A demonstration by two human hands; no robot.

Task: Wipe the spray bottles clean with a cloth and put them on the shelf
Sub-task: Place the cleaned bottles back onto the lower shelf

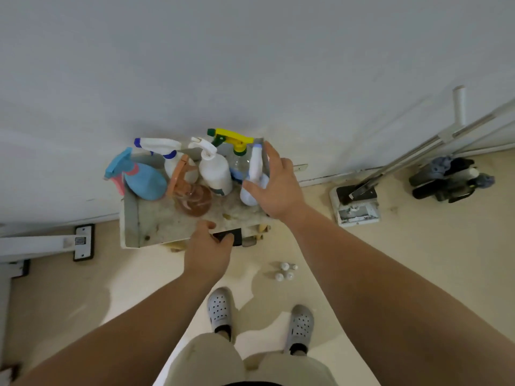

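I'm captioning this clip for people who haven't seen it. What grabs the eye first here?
A cluster of colourful spray bottles crowds the shelf against the wall, the yellow-and-green trigger at the back and the blue bottle at the left standing out. The right hand wraps a pale bottle at the shelf's right end; the left hand rests at its front edge.

Spray bottles (pixel 214 168): six counted on the shelf (pixel 156 227), far centre
Hands: two seen, left hand (pixel 207 253) and right hand (pixel 278 185)
Small white bottles (pixel 284 271): four or five counted on the floor, near right; exact count cannot be told
Shoes (pixel 220 309): two noted, near centre
Dustpan (pixel 358 207): one noted, right
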